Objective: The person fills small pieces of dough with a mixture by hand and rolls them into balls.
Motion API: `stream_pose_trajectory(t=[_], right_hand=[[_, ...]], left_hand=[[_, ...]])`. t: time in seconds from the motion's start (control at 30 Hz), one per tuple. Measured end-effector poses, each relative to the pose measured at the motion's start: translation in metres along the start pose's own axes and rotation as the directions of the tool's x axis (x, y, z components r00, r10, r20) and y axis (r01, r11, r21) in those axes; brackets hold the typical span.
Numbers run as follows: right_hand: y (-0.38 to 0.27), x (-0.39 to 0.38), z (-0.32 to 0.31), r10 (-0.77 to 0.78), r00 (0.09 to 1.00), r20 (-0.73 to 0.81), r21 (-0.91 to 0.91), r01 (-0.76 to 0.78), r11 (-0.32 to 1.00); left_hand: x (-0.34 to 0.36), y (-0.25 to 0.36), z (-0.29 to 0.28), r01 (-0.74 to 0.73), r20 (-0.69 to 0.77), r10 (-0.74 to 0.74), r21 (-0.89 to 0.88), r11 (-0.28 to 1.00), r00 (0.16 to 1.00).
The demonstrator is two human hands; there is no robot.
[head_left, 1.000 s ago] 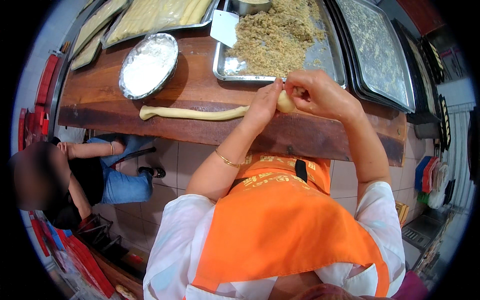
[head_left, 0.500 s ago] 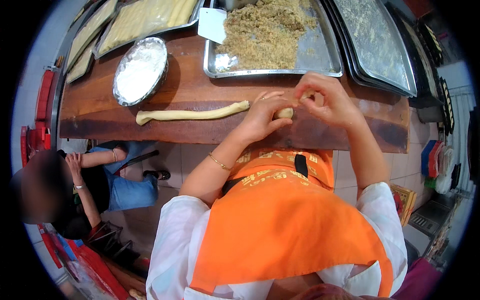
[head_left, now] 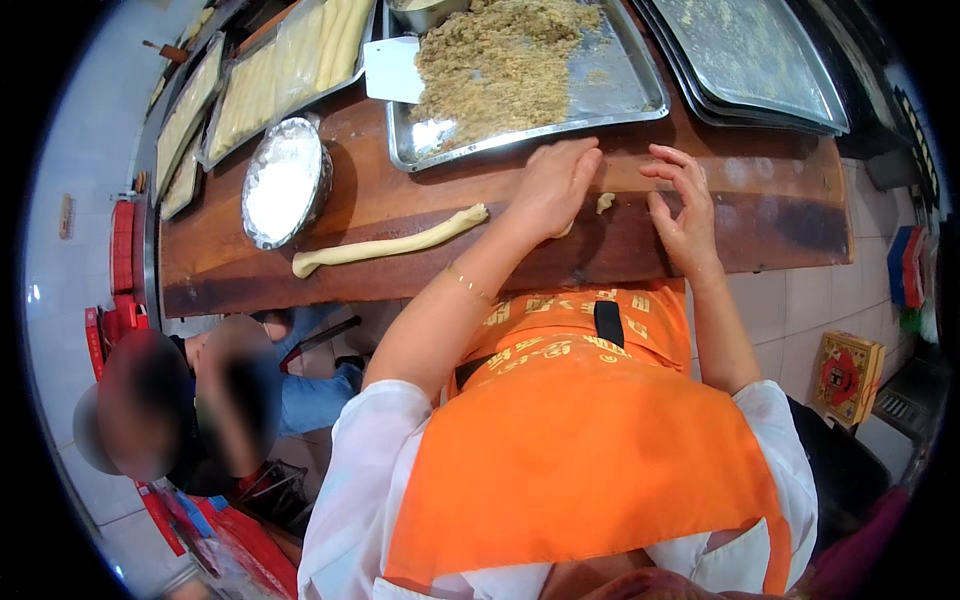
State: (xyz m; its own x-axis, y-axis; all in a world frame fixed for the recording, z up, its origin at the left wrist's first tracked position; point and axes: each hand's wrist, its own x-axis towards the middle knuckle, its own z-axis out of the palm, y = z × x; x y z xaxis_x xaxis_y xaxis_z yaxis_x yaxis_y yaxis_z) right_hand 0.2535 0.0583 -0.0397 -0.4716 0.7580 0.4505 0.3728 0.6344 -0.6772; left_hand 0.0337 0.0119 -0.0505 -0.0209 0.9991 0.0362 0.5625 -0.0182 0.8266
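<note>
My left hand [head_left: 558, 185] lies flat over the wooden table with fingers stretched out. A small sliver of pale dough [head_left: 565, 231] peeks out from beneath its heel; the rest of that piece is hidden. To the right, my right hand [head_left: 686, 212] is raised slightly, empty, its fingers apart and curved. Between the two hands a small dough scrap [head_left: 605, 203] rests on the wood. Left of my left wrist lies a long dough rope [head_left: 390, 243].
A bowl of white flour [head_left: 287, 185] stands at the left. Behind my hands is a metal tray [head_left: 620, 95] of crumbly brown filling [head_left: 490, 75], a white scraper [head_left: 393, 70] on its edge. Stacked trays [head_left: 750, 60] are far right; a tray of dough ropes [head_left: 285, 85] far left. A person sits lower left.
My right hand has opened, and the scrap it pinched is now on the table. My left hand has flattened over the dough piece it was holding. The view has shifted slightly.
</note>
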Motion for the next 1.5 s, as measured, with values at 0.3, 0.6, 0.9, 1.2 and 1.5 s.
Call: stream_pose_trajectory(t=[0.3,0.6,0.9,1.2,1.5], right_hand=[[0.012,-0.014,-0.005,0.039,0.997,-0.07,0.073,-0.034,0.997],[0.019,-0.012,-0.005,0.053,0.995,-0.089,0.086,-0.045,0.995],[0.009,-0.013,-0.013,0.002,0.998,-0.061,0.024,-0.001,1.0],[-0.003,-0.01,0.007,0.001,0.999,0.036,0.09,-0.004,0.996],[-0.047,0.027,0.026,-0.18,0.97,0.164,0.121,0.162,0.979]], left_hand=[[-0.005,-0.008,0.009,-0.129,0.069,0.109,0.557,0.82,0.992],[-0.007,-0.011,0.015,-0.131,0.091,0.094,0.625,0.77,0.991],[-0.017,-0.037,0.001,-0.142,0.006,0.147,0.291,0.946,0.989],[-0.06,-0.028,-0.008,-0.288,0.105,0.269,0.315,0.904,0.957],[-0.038,-0.017,-0.001,0.168,0.194,-0.143,-0.97,-0.174,0.971]])
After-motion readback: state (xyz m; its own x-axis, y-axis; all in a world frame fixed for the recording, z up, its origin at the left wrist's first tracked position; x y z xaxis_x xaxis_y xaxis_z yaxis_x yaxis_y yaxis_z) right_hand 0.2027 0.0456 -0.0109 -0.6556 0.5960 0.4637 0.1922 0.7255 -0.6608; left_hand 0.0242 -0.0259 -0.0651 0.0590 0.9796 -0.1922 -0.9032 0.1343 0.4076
